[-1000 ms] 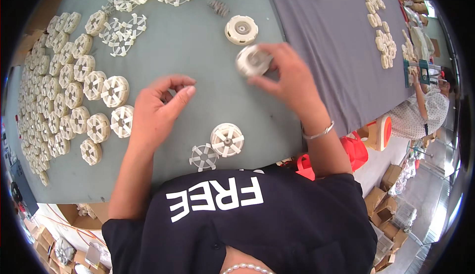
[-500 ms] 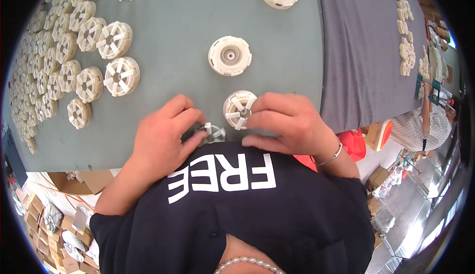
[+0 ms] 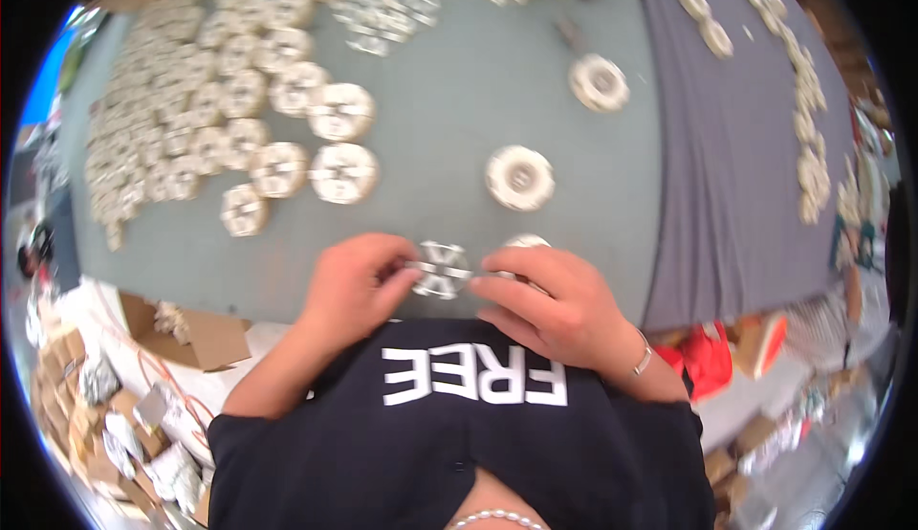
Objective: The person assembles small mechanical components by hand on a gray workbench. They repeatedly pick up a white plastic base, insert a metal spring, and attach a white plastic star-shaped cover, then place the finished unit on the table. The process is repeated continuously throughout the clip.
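Spoked piece (image 3: 442,270) sat right between left hand (image 3: 359,283) and right hand (image 3: 559,305), near the edge of the tabletop (image 3: 440,138)

Head view: it was round, so no real long axis; the left was nearer, pinching one edge, the right at the other side, contact too blurry to tell. Half a second earlier the piece was partly covered while the wheel (image 3: 526,241) mostly showed, and here they'd basically swapped

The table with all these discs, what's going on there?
A person's left hand seems to pinch the edge of a spoked piece. The right hand is at its other side, partly hiding a disc; blur hides whether it touches the piece. Two more discs lie farther up the table, and many spoked discs crowd its left.
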{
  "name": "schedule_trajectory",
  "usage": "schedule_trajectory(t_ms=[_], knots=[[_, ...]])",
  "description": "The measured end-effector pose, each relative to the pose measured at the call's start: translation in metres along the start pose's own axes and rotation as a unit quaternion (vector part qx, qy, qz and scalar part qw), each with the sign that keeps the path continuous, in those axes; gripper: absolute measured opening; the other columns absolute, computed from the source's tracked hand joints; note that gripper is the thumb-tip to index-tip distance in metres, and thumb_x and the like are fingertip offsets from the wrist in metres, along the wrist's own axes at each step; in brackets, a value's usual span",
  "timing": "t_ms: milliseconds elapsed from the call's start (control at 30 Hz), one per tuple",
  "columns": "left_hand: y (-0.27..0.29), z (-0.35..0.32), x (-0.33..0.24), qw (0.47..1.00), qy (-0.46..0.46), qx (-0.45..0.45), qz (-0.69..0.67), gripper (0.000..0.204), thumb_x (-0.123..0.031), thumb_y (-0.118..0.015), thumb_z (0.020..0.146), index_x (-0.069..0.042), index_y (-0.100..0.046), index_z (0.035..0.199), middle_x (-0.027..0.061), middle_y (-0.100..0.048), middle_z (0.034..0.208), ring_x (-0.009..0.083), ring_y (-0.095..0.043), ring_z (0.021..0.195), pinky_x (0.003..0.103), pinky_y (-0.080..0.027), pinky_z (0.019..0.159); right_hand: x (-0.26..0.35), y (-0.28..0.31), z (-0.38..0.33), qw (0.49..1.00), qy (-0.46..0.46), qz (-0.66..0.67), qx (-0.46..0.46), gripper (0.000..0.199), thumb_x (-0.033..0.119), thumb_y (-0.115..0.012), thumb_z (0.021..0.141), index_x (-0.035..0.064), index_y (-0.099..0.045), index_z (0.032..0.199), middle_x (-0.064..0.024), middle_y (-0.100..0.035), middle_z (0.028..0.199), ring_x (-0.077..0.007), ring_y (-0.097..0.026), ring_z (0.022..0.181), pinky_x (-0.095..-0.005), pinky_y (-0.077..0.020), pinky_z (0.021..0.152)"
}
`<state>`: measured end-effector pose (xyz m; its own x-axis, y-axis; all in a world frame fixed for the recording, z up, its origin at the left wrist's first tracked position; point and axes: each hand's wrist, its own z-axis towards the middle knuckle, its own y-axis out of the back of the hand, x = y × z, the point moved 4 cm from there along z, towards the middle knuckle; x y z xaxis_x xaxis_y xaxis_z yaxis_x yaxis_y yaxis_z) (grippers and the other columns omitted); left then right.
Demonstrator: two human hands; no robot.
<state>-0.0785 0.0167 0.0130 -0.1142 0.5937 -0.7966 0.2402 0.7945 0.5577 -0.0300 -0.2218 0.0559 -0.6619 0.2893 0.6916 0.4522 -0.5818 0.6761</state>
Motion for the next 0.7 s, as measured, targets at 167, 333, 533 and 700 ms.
schedule_trajectory(t_ms=[167, 333, 533, 700], knots=[[-0.011, 0.023, -0.020, 0.917, 0.091, 0.112, -0.373, 0.019, -0.018, -0.076, 0.101, -0.002, -0.076, 0.113, 0.0007, -0.072, 0.086, 0.0071, -0.062, 0.072, 0.025, -0.051, 0.064, 0.009, 0.009, 0.028, 1.000, 0.013, -0.012, -0.015, 0.057, 0.009, -0.090, 0.079, 0.0083, -0.071, 0.133, -0.0171, -0.068, 0.131, -0.0350, -0.072, 0.114, -0.0403, -0.0614, 0.094], [-0.034, 0.054, -0.057, 0.871, 0.033, 0.190, -0.453, 0.027, -0.023, -0.078, 0.102, -0.005, -0.076, 0.122, -0.0003, -0.072, 0.086, 0.0053, -0.064, 0.075, 0.024, -0.051, 0.064, -0.020, 0.045, -0.005, 0.981, -0.109, 0.021, -0.156, 0.047, 0.008, -0.088, 0.082, 0.0057, -0.072, 0.126, -0.0154, -0.070, 0.125, -0.0280, -0.073, 0.103, -0.0353, -0.0603, 0.083], [-0.023, 0.083, -0.054, 0.992, -0.098, -0.081, -0.026, 0.070, -0.028, -0.093, 0.079, -0.012, -0.067, 0.141, 0.0059, -0.068, 0.121, 0.0184, -0.069, 0.082, 0.032, -0.055, 0.073, -0.075, 0.077, -0.042, 0.912, -0.377, -0.153, -0.046, 0.046, 0.019, -0.084, 0.089, 0.0051, -0.069, 0.130, -0.0094, -0.070, 0.116, -0.0168, -0.063, 0.074, -0.0318, -0.0541, 0.067], [-0.040, 0.093, -0.047, 0.983, -0.138, -0.099, 0.064, 0.081, -0.022, -0.093, 0.076, -0.013, -0.060, 0.149, 0.0064, -0.062, 0.135, 0.0215, -0.062, 0.076, 0.037, -0.056, 0.071, -0.082, 0.071, -0.039, 0.918, -0.369, -0.090, -0.110, 0.060, 0.021, -0.087, 0.085, 0.0091, -0.066, 0.140, -0.0076, -0.063, 0.130, -0.0158, -0.058, 0.070, -0.0327, -0.0531, 0.068]])
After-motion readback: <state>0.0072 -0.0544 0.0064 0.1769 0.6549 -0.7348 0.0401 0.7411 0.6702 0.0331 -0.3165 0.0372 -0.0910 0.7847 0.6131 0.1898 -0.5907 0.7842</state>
